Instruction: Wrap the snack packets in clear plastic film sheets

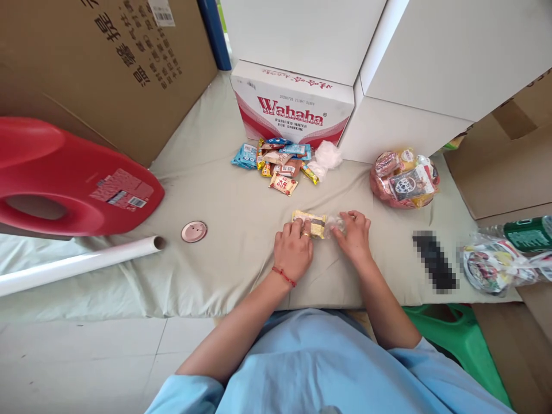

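My left hand [294, 248], with a ring and a red cord bracelet, presses its bent fingers on a yellow snack packet [318, 223] lying on the cloth. At the packet's right end is a piece of crumpled clear plastic [333, 226]. My right hand [355, 237] has its thumb and fingers curled around that plastic's right side. Beyond my hands lies a pile of small wrapped snacks [287, 158] in blue, brown and yellow wrappers. White crumpled plastic [328, 155] sits at the pile's right. A pink basket [390, 198] of packaged snacks stands further right.
A Wahaha water carton [295, 106] stands at the back. On the left are a red jug [77, 178], a white tube [81, 264] and a round pink disc [194, 231]. To the right lie a blurred dark object [435, 261], a wrapped round package [487, 267] and a green-labelled bottle [528, 234].
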The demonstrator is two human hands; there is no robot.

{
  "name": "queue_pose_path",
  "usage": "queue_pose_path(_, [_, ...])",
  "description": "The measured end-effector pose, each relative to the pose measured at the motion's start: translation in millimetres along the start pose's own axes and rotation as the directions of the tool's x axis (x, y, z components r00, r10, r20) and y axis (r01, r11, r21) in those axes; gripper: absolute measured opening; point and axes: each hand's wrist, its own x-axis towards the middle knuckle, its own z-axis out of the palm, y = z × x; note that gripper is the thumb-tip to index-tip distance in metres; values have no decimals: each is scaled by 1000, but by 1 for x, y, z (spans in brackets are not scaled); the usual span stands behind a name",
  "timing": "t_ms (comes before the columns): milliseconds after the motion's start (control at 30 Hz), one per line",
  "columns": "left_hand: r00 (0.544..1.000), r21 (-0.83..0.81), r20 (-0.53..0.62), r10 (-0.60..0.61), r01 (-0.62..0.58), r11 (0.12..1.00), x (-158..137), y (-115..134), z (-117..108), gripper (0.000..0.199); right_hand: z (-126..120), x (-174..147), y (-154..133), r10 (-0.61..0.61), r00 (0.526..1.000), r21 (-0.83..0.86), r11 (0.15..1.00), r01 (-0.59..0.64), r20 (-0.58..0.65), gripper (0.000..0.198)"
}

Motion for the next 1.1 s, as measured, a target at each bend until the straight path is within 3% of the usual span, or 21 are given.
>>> queue_pose_path(67, [1000,30,1,12,-12,999,-1,-1,3,51,-2,2,2,-2,999,29,1000,0,53,32])
queue_pose_path(167, [1000,36,-2,30,-30,999,-3,-2,6,51,-12,8,-5,8,990,212,977,-37,139,21])
queue_pose_path(300, [998,17,-31,53,-52,998,-7,1,10,51,-19,20,-41,-7,976,344,937,-70,216,20])
queue_pose_path(400, [994,-25,-85,70,-72,997,-9,1,17,49,-9,25,-75,-113,965,236,970,56,235,12])
queue_pose_path(533, [979,-269,-199,52,-106,957,-9,-11,25,51,2,22,-105,-202,930,2,977,211,308,29])
queue_pose_path(633, [964,-588,-262,-43,-124,799,-7,-25,25,46,3,13,-108,-291,900,-47,945,323,325,34])
queue_pose_path(700, [948,-758,-251,-193,-69,648,-5,-32,23,41,2,6,-105,-341,882,-93,917,389,326,35])
queue_pose_path(767, [909,-851,-231,-347,-16,525,-3,-35,20,37,2,0,-103,-360,868,-166,886,433,341,42])
queue_pose_path(833, [877,-885,-232,-420,-11,465,-2,-36,17,36,4,-4,-101,-362,860,-222,862,456,360,56])
queue_pose_path(967, [890,-874,-239,-389,-22,486,-4,-35,12,30,9,-5,-98,-333,882,-251,870,424,333,53])
queue_pose_path(1100, [919,-828,-211,-335,15,561,-5,-34,12,26,10,0,-83,-275,941,-185,932,311,197,45])
